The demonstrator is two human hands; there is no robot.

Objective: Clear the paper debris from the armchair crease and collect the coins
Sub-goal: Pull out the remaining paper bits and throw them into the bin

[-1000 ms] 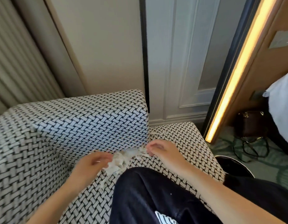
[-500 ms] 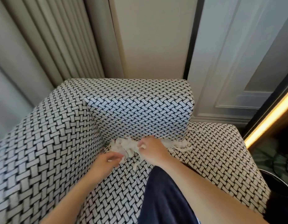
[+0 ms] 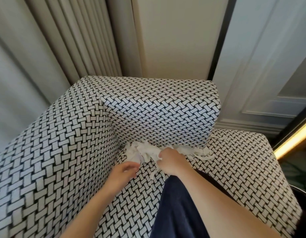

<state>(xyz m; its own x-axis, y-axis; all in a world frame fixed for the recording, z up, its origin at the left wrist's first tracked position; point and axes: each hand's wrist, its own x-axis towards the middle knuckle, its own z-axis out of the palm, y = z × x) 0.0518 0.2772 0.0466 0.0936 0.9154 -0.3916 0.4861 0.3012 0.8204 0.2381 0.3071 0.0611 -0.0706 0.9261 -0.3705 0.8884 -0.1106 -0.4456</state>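
White shredded paper debris (image 3: 145, 150) lies bunched along the crease where the seat meets the armrest of the black-and-white woven armchair (image 3: 59, 152). More strips (image 3: 198, 152) trail to the right along the crease. My right hand (image 3: 171, 161) rests on the pile with its fingers curled into the shreds. My left hand (image 3: 123, 172) sits just below the pile's left end, fingers bent and touching a white piece. No coins are visible.
The armrest block (image 3: 162, 110) rises behind the crease. My dark trouser leg (image 3: 176, 208) lies across the seat. Pleated curtains (image 3: 66, 40) hang at the left, a panelled wall (image 3: 269, 66) and a lit strip (image 3: 293, 141) at the right.
The view has swung left and down onto the chair corner. My right hand has shifted left onto the middle of the paper pile; my left hand stays beside it.
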